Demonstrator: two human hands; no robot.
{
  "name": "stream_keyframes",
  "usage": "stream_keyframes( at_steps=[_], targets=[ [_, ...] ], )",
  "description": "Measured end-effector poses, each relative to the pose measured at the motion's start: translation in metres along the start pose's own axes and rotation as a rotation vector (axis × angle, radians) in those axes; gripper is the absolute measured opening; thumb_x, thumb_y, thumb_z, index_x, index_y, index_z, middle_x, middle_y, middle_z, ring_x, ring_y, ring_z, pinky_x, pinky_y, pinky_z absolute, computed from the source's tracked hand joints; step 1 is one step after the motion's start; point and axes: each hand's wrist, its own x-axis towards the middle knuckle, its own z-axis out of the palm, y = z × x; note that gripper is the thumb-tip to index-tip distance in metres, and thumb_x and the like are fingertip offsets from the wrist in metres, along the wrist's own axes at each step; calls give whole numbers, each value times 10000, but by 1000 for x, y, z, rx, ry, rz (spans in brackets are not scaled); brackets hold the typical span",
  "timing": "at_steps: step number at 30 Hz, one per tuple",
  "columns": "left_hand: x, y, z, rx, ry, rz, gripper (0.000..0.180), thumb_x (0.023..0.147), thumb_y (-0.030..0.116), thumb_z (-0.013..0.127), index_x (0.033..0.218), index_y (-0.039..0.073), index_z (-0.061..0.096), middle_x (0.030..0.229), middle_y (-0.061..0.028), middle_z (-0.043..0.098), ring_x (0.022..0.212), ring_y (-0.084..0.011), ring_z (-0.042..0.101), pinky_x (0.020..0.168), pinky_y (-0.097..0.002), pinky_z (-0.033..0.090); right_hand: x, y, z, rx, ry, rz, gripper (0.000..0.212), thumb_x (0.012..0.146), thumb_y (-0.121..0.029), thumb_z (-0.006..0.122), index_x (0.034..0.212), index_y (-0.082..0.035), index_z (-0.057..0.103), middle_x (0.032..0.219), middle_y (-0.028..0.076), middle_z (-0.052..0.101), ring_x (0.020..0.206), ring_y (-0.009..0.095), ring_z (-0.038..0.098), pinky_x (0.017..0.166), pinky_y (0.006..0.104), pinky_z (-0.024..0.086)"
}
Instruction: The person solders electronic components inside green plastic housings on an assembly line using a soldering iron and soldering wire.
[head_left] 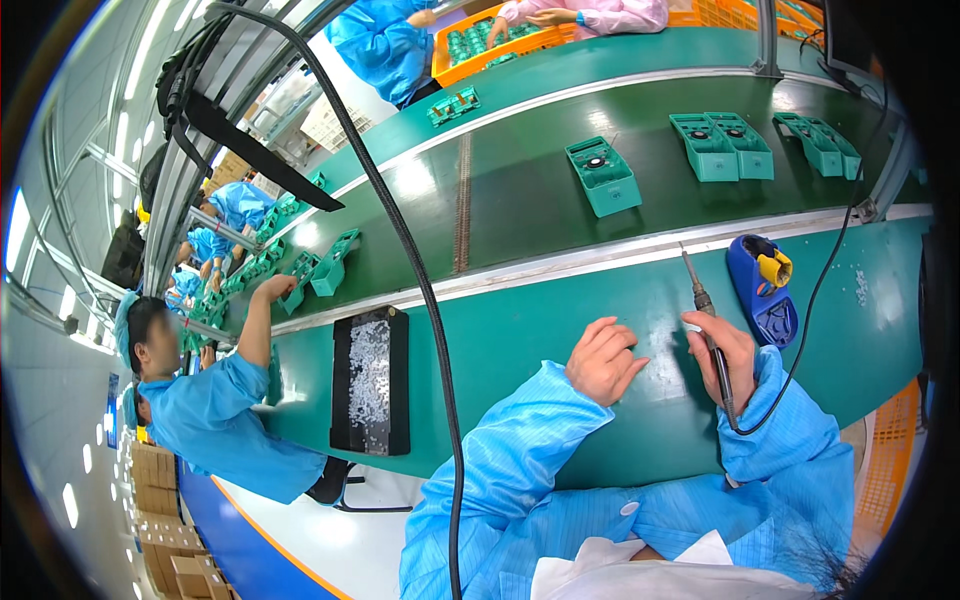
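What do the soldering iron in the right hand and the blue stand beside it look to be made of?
Soldering iron: bare metal tip with a dull sheen, and a dark matte grip, probably plastic or rubber. Blue stand: glossy moulded plastic by its smooth shine, with a yellow insert, likely also plastic.

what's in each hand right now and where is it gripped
The right hand grips a soldering iron around its dark handle, tip pointing up and away. The left hand holds nothing, resting on the green bench.
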Motion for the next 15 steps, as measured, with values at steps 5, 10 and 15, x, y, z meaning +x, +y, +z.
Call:
stream_keyframes(
  at_steps=[5, 10, 15],
  targets=[
    [1, 0, 0, -19, -12, -6, 210, 695, 93, 805, 701, -16, 626, 898, -150, 653, 874, -297, 638, 919, -480, 496, -1, 1, 0, -1, -1, 7, 377, 784, 116, 664, 1129, -31, 629, 788, 170, 624, 633, 322, 624, 562, 368, 474],
    [0, 2, 0, -15, -25, -18, 193, 709, 93, 795, 694, -5, 629, 865, -134, 653, 841, -283, 639, 915, -468, 498, -2, 0, -1, -28, -1, -10, 386, 776, 109, 673, 1131, -37, 628, 787, 160, 624, 639, 319, 628, 564, 368, 474],
    [-1, 1, 0, -16, -30, -15, 187, 713, 92, 792, 684, 1, 630, 847, -125, 654, 830, -276, 640, 914, -463, 498, -1, -1, -1, -27, -8, -7, 389, 779, 101, 673, 1139, -39, 625, 794, 155, 627, 639, 312, 628, 566, 366, 473]
  ],
)
